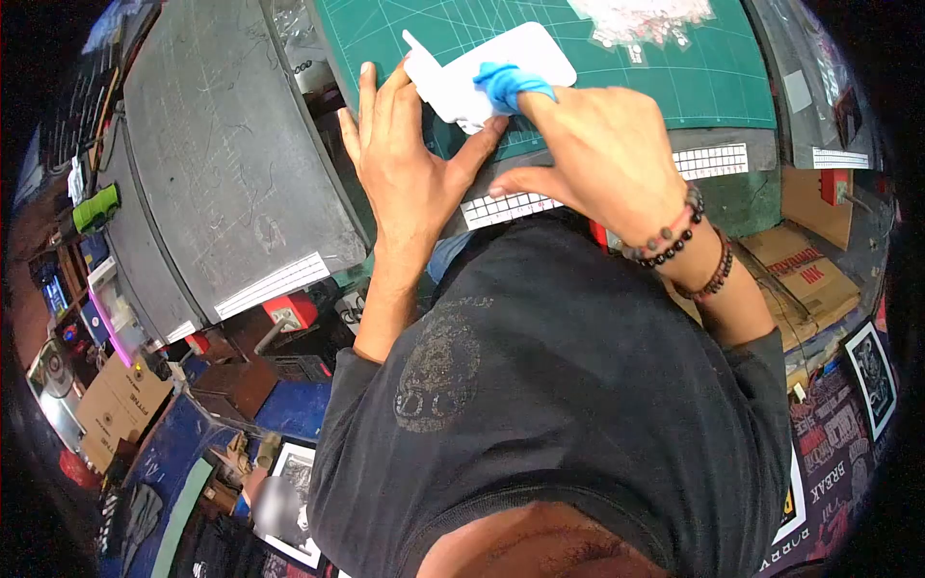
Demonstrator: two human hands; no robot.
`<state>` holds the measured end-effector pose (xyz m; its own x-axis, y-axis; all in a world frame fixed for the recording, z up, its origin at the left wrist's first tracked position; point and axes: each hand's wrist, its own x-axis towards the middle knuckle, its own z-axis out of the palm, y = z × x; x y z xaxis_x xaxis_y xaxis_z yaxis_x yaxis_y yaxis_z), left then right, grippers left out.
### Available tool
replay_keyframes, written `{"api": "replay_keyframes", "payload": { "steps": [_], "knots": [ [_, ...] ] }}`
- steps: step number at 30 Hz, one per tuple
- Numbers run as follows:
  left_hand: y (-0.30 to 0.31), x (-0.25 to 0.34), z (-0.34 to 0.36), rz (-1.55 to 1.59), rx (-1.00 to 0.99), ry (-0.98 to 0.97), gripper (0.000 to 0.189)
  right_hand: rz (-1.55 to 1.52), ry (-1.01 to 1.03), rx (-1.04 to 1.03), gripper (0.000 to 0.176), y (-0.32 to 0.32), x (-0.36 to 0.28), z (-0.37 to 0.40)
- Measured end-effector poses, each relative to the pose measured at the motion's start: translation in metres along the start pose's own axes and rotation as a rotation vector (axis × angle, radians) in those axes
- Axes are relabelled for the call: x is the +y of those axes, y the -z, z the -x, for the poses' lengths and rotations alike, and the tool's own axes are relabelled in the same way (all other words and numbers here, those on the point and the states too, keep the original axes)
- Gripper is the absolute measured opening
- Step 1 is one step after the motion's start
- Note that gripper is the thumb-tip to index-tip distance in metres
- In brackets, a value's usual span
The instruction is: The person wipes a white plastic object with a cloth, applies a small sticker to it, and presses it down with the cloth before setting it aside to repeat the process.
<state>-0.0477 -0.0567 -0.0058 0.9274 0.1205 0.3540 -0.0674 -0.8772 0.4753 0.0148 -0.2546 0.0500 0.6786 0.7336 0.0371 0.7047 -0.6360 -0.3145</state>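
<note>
On the green cutting mat lies a white object, flat and rounded at its right end, with a narrow part sticking up at its left. My left hand has its fingers spread and touches the near left edge of the white object. Over the object, my right hand presses a blue cloth against its surface, the fingers wrapped in the cloth and the thumb stretched out. Some crumpled white material shows between the hands at the object's near edge.
Clear plastic bags with small pinkish pieces lie at the mat's far right. White ruler strips run along the near edge. A dark grey worktop is on the left, with red sockets below. A cardboard box stands right.
</note>
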Motion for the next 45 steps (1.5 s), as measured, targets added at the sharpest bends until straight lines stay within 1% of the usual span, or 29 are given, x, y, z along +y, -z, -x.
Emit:
{"api": "replay_keyframes", "payload": {
  "steps": [2, 6, 8, 12, 14, 17, 18, 19, 23, 26, 29, 30, 33, 35, 37, 41, 43, 45],
  "knots": [
    [0.003, 0.003, 0.0, -0.033, -0.002, 0.008, 0.071, -0.011, 0.001, 0.026, 0.061, -0.002, -0.001, -0.007],
    [0.003, 0.005, 0.001, -0.076, 0.027, 0.012, 0.072, -0.007, 0.012, -0.021, 0.061, 0.003, 0.003, 0.005],
    [0.004, 0.003, 0.001, -0.063, 0.007, -0.008, 0.073, -0.046, -0.03, -0.065, 0.053, 0.014, 0.001, 0.012],
    [0.002, 0.001, 0.002, -0.057, 0.021, 0.001, 0.074, -0.01, -0.035, -0.066, 0.052, 0.009, -0.002, 0.004],
    [0.001, 0.0, 0.003, -0.03, 0.032, -0.008, 0.073, 0.002, 0.022, 0.026, 0.053, 0.002, 0.003, -0.01],
    [0.003, 0.002, 0.003, -0.057, 0.012, 0.009, 0.072, -0.023, 0.021, 0.0, 0.055, 0.004, 0.005, -0.007],
    [0.004, 0.003, 0.002, -0.057, 0.016, 0.015, 0.072, -0.044, 0.053, 0.038, 0.055, 0.006, 0.008, 0.0],
    [0.004, 0.003, 0.002, -0.057, 0.015, 0.013, 0.071, -0.042, 0.058, 0.033, 0.055, 0.008, 0.007, 0.005],
    [0.003, 0.001, 0.001, -0.049, 0.01, 0.008, 0.07, 0.0, -0.02, -0.03, 0.054, 0.011, 0.001, 0.007],
    [0.002, 0.0, 0.002, -0.056, 0.024, -0.011, 0.07, -0.007, 0.046, 0.09, 0.055, 0.004, 0.006, -0.01],
    [0.002, 0.0, 0.003, -0.06, 0.035, -0.011, 0.07, -0.019, 0.024, 0.072, 0.055, 0.005, 0.007, -0.003],
    [0.002, 0.001, 0.002, -0.058, 0.043, -0.004, 0.07, -0.013, 0.005, 0.032, 0.054, 0.006, 0.008, 0.002],
    [0.004, 0.002, 0.002, -0.084, 0.024, 0.002, 0.07, -0.046, -0.025, 0.045, 0.054, 0.004, 0.006, 0.011],
    [0.002, -0.001, 0.002, -0.08, 0.034, -0.016, 0.071, -0.015, -0.035, 0.028, 0.054, 0.006, 0.005, 0.005],
    [0.002, 0.0, 0.0, -0.089, 0.034, -0.02, 0.071, -0.016, 0.061, 0.13, 0.053, 0.005, 0.008, -0.005],
    [0.001, 0.0, 0.003, -0.098, 0.044, -0.019, 0.073, 0.013, 0.052, 0.124, 0.053, 0.006, 0.007, -0.009],
    [0.002, 0.001, 0.002, -0.093, 0.046, -0.015, 0.073, 0.007, 0.008, 0.014, 0.053, 0.006, 0.01, 0.002],
    [0.003, 0.001, 0.003, -0.089, 0.04, -0.017, 0.073, 0.015, 0.003, 0.009, 0.054, 0.009, 0.006, 0.006]
  ]
}}
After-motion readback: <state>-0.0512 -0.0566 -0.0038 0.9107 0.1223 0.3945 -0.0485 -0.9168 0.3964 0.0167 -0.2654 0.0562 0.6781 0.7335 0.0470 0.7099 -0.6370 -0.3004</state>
